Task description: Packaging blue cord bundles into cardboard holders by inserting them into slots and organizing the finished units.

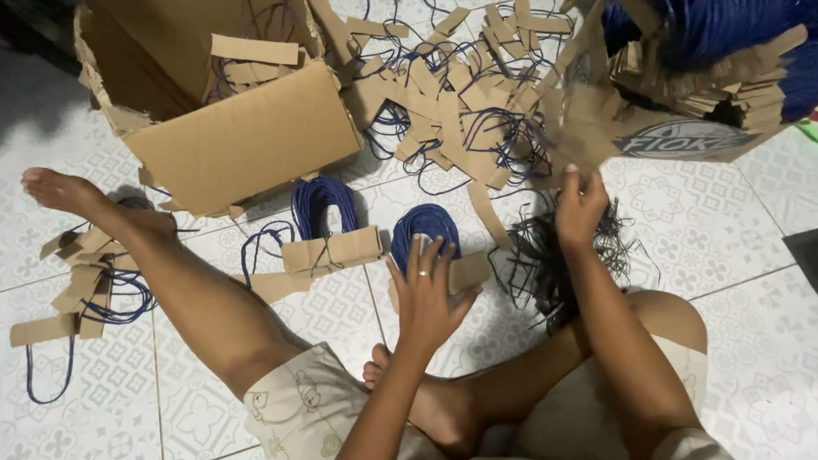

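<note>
I sit on a tiled floor with my legs folded. My left hand (427,294) spreads its fingers over a bundle of blue cord (425,229) wrapped around a cardboard strip (467,270). My right hand (580,206) reaches up and touches the lower edge of a tilted cardboard box (611,119) filled with blue cord and cardboard strips. Below that hand lies a tangle of black cord (543,260). A second blue cord bundle (323,205) with its cardboard strip (331,250) lies to the left.
A large open cardboard box (237,137) lies on its side at upper left. A heap of cardboard strips with blue cords (453,102) covers the floor between the boxes. More strips (80,283) lie beside my left leg.
</note>
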